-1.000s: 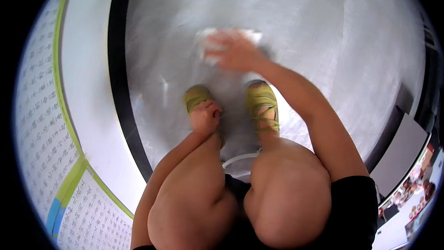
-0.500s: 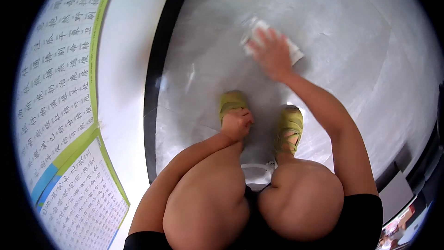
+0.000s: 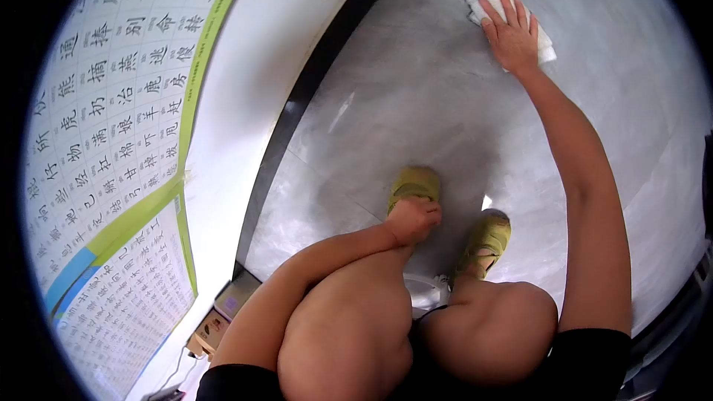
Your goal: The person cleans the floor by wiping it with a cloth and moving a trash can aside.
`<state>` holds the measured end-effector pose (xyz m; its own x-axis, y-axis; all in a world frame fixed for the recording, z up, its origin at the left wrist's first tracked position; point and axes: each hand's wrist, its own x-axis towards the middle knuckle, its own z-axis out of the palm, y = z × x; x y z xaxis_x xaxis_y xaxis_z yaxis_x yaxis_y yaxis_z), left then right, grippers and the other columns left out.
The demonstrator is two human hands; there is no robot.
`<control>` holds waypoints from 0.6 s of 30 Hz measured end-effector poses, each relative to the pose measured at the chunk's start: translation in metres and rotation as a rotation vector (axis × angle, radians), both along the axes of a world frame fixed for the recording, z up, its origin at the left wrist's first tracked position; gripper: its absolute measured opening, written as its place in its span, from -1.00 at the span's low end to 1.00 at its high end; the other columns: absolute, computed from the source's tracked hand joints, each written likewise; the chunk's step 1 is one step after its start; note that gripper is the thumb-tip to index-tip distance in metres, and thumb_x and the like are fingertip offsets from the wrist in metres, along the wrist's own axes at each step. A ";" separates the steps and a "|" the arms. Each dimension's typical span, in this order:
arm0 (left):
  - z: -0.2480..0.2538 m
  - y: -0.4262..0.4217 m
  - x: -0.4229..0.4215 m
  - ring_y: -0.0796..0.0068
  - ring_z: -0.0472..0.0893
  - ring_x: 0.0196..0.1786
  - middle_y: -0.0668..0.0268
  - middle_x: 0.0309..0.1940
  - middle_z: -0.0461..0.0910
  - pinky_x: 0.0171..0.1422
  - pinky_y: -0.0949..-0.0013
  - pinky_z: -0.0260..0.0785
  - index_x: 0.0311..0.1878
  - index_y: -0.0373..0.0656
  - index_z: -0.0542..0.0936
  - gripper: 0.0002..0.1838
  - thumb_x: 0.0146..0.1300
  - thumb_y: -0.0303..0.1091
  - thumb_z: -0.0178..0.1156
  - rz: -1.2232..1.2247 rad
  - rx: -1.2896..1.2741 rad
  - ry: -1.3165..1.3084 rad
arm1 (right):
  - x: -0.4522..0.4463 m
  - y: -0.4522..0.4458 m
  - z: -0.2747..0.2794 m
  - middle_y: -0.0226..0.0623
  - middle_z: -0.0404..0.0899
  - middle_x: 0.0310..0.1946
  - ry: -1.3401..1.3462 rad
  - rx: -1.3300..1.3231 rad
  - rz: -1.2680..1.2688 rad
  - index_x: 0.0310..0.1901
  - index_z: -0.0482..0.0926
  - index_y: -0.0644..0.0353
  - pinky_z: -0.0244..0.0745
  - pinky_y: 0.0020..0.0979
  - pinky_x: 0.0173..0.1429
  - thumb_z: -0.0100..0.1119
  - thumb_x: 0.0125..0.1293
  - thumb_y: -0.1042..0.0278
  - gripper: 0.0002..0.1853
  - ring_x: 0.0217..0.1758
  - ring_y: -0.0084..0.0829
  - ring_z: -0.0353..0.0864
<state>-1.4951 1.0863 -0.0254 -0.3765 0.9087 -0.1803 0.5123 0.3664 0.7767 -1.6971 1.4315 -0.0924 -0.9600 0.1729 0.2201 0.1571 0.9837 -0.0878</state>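
My right hand [image 3: 512, 36] lies flat with its fingers spread on a white cloth [image 3: 546, 46], pressing it against the grey floor [image 3: 416, 96]. The cloth is crumpled, with a greyish bunched end on its far left side. My left hand [image 3: 414, 220] is curled into a loose fist just above my left shoe [image 3: 416, 180], a yellow-green one, and nothing shows in it. That forearm rests across my bent left leg. My right shoe [image 3: 486, 236], of the same kind, stands on the floor to the right.
A white wall [image 3: 252, 67] with a black baseboard [image 3: 304, 85] runs along the left. On it hang character charts [image 3: 126, 67] with green borders. A small brown box [image 3: 212, 330] sits at the lower left, near the wall. Part of a white object [image 3: 425, 293] shows between my legs.
My right hand has slid the cloth farther away and to the right over the floor. The view has shifted as well. My left hand stays curled above the left shoe.
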 end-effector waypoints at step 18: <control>0.218 -0.340 0.264 0.47 0.60 -0.15 0.24 -0.19 0.67 -0.03 0.30 0.47 -0.02 -0.18 0.64 -0.60 0.41 -0.03 0.05 0.886 -1.438 -1.162 | -0.033 -0.106 0.032 -0.48 0.09 0.51 -0.176 -0.115 0.853 0.36 0.34 -0.42 -0.12 0.00 0.57 -0.04 0.39 0.01 -0.51 0.56 -0.31 0.03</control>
<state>-1.2315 0.7465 0.1928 0.2525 -0.4032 -0.8796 -0.5303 0.7027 -0.4744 -1.7304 1.3252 -0.0608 -0.7907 -0.6067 0.0822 -0.6068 0.7586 -0.2374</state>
